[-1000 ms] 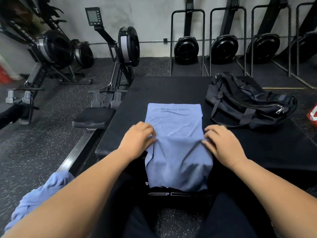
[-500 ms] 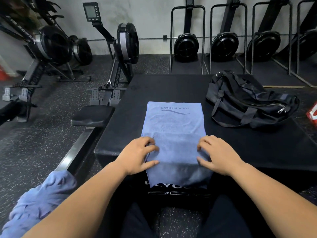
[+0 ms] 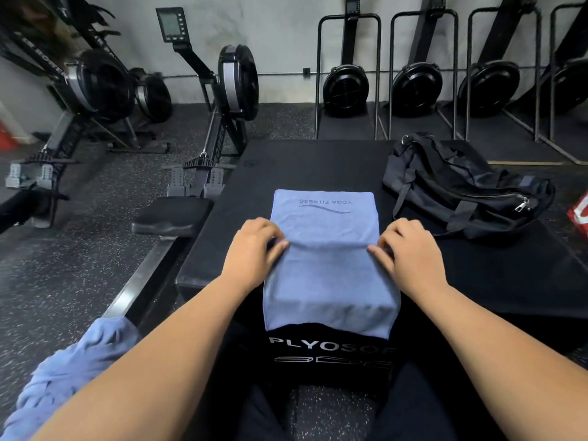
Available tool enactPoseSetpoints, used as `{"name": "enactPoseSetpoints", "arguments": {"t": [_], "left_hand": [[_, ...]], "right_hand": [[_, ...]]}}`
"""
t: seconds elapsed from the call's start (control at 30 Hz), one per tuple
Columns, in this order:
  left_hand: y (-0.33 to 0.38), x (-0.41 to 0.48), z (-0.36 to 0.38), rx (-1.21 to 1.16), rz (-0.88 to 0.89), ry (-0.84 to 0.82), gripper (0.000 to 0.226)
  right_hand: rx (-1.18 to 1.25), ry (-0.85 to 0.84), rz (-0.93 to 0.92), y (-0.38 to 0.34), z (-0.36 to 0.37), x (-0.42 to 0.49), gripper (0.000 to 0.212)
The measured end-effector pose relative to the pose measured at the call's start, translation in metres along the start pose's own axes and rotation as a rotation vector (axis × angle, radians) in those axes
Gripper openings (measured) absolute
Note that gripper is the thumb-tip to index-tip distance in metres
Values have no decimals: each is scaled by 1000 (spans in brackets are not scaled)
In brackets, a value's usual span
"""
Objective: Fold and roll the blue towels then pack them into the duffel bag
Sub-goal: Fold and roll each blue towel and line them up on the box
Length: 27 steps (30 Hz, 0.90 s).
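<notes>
Pinch grip of left hand (image 3: 254,246) and right hand (image 3: 410,249) on soft rectangular blue towel (image 3: 327,281).

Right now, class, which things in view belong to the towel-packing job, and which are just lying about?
Job: folded blue towel, gripped by left hand and right hand; crumpled blue towel, lower left; duffel bag; black box beneath as worktop.
Lying about: rowing machine; stored rowers against the wall; red object at right edge.
</notes>
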State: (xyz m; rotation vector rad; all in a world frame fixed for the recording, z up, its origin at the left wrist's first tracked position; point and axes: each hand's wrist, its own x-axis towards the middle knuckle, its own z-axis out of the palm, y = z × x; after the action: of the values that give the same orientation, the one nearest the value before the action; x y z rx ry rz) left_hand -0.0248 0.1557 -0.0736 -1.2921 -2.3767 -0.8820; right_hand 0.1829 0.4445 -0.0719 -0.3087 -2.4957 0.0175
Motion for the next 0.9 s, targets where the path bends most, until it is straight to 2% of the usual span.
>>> {"name": "enactPoseSetpoints", "arguments": {"t": [0.07,0.13,0.23,0.3,0.4,0.47,0.57,0.63,0.7,0.8,0.9], "left_hand": [[3,7,5,56,-44,-9,9],[0,3,10,154,-55,-113,18],[-4,-14,15,207,20,-163,35],[-6,-25,14,217,92,-125,32],[-16,-40,9,201,145,-122,15],[-24,-48,3,143,106,-168,10],[-30,-56,-8,83,52,-249,33],[-31,-56,-11,51,53,-246,34],[-30,-53,-10,17,35,-228,26],[-29,-45,-6,31,0,-217,13],[-19,-28,-4,-20,-110,-63,11]], "right_hand": [[-42,15,16,-4,4,7,27],[-100,-42,-58,-5,14,6,21],[-108,-128,-155,-1,28,-8,23],[-65,-144,-160,0,28,-19,22],[33,-208,-201,4,15,-34,8],[90,-274,-228,10,7,-42,25],[137,-328,-257,19,2,-47,37],[140,-327,-274,19,4,-47,32],[145,-289,-278,16,6,-44,25],[100,-230,-259,14,10,-36,26],[95,-120,-101,11,8,-23,28]]}}
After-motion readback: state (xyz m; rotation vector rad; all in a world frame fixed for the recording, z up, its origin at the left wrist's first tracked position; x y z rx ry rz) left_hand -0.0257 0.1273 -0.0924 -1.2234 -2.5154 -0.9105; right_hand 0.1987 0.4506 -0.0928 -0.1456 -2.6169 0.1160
